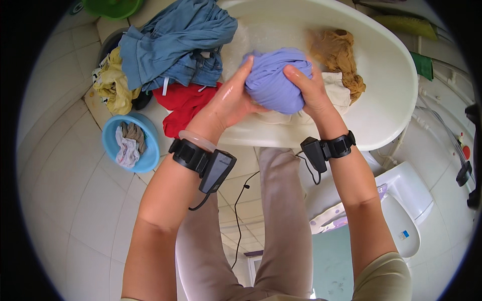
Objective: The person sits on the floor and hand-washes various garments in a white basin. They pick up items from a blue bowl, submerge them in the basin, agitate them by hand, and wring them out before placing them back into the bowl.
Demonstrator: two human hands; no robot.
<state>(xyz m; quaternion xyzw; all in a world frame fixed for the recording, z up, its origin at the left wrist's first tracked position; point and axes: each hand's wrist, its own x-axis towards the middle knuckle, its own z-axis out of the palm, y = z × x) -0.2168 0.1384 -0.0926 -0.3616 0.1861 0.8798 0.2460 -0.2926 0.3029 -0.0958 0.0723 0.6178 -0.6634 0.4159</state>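
Note:
A periwinkle-blue cloth garment [278, 83], bunched into a ball, is held up over the white bathtub [396, 75]. My left hand [233, 100] grips it from the left side, the thumb along its upper edge. From the right, my right hand [311, 90] presses on it with the thumb bent over the folds. Wet skin glints on my left hand. Beyond my right hand lies a wet tan-brown cloth [341, 57] in the tub, beside a cream-white cloth [337, 90]. A red cloth [183, 103] hangs at the tub's left rim, near my left wrist.
Blue denim clothing [175, 42] is heaped at the tub's left end, with a yellow patterned cloth [114, 85] beside it. On the tiled floor stands a light-blue basin [151, 150] holding small cloths. A green basin [113, 7] is at the top left. A white toilet [406, 195] stands at right.

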